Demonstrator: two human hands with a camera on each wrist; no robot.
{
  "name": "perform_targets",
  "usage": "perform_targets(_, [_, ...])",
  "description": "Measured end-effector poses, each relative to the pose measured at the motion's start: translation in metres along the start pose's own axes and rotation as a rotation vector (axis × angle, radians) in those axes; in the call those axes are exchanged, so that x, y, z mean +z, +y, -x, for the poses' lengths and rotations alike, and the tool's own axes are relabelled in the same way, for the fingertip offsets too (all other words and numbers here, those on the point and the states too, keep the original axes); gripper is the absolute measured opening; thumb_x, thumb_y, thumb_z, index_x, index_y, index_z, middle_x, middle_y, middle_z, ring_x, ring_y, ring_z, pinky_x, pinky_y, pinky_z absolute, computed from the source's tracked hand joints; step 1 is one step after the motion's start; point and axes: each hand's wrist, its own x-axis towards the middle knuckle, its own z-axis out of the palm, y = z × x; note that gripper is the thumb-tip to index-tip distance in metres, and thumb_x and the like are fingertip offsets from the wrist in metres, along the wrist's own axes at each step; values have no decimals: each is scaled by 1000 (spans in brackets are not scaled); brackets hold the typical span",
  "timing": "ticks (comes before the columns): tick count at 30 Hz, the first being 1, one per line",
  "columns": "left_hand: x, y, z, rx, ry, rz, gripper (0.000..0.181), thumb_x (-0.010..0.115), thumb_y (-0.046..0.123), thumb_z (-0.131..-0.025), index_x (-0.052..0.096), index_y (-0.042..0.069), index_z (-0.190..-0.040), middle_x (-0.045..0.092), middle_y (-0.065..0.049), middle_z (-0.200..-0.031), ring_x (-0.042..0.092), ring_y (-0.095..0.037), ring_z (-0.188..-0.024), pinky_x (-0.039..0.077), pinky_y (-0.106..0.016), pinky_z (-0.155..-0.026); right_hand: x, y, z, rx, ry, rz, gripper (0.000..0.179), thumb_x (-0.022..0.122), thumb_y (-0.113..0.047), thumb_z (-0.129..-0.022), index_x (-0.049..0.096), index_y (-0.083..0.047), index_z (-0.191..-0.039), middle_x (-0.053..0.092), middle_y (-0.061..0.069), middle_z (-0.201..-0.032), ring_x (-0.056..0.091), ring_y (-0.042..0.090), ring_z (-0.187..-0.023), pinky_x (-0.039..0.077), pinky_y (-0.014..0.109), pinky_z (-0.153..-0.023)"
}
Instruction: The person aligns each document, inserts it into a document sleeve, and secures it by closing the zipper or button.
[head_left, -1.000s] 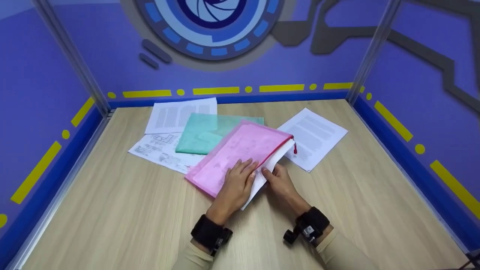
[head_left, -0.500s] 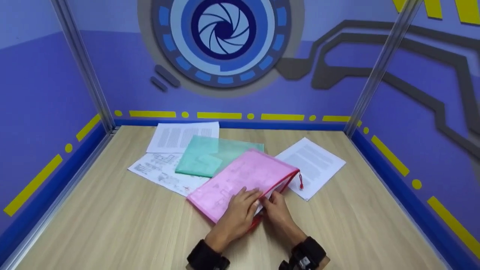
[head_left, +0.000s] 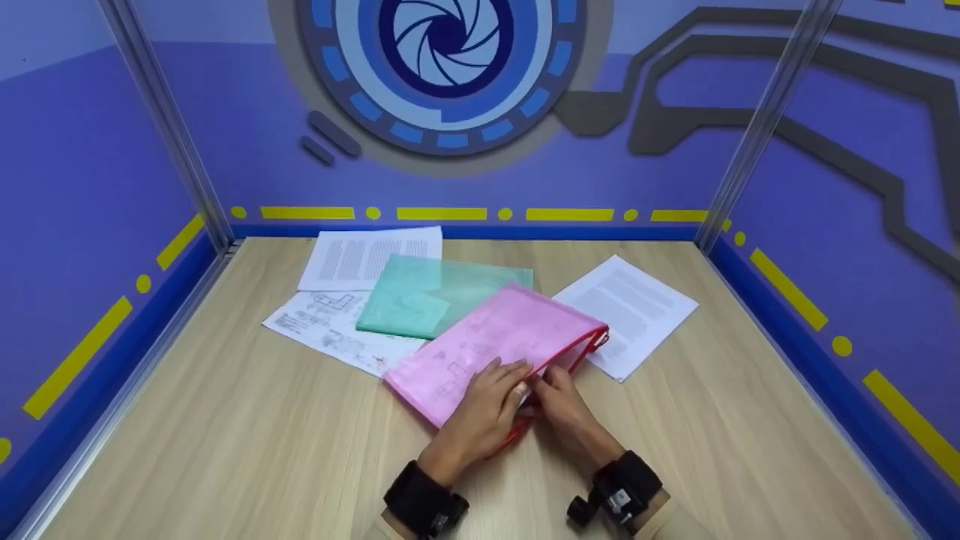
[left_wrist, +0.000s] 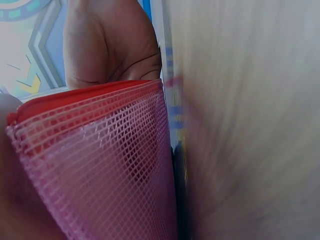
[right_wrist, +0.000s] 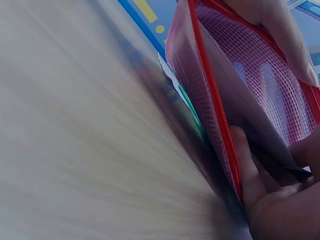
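A pink mesh zipper pouch (head_left: 487,341) lies slanted on the table, its red-zipped side gaping toward me. Fingers of my left hand (head_left: 480,409) lie over its upper face while the thumb hooks over the zip edge, pinching it. My right hand (head_left: 566,412) reaches into the mouth from the right. In the right wrist view its fingers grip the lower edge of the paper (right_wrist: 227,80) inside, between the two mesh walls. From the left wrist view, the right hand's palm (left_wrist: 115,40) shows beyond the red zipper (left_wrist: 75,100). Its fingertips are partly hidden by the pouch.
A green translucent folder (head_left: 401,296) lies behind the pouch, over a drawing sheet (head_left: 322,319) and a printed sheet (head_left: 360,259). Another printed page (head_left: 630,319) is at right, partly under the pouch corner. Blue panels (head_left: 225,150) wall the table.
The white paper that stuck out of the pouch has slid inside, and the red-zipped mouth now gapes. My right hand has followed it in. The head view has tilted.
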Motion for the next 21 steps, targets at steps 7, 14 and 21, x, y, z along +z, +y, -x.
perform_targets(7, [0, 0, 1, 2, 14, -35, 39, 49, 18, -113, 63, 2, -145, 63, -13, -148, 50, -45, -143, 39, -61, -116, 2, 2, -1, 21, -28, -42, 26, 46, -10, -112, 53, 8, -130, 71, 8, -100, 71, 18, -85, 62, 34, -69])
perform_targets(14, [0, 0, 0, -43, 2, -65, 40, 45, 23, -114, 63, 9, -148, 62, -8, -151, 49, -43, -144, 39, -66, -114, -3, 0, -2, 36, -34, -45, 31, 47, -10, -111, 52, 8, -136, 69, 12, -110, 71, 19, -90, 62, 34, -72])
perform_targets(21, [-4, 0, 0, -57, 23, -90, 39, 47, 23, -114, 64, 9, -147, 63, -7, -149, 52, -40, -142, 41, -63, -114, -3, -6, -3, 18, -92, -67, 47, 57, -12, -108, 45, 11, -147, 70, 14, -117, 74, 20, -90, 64, 37, -75])
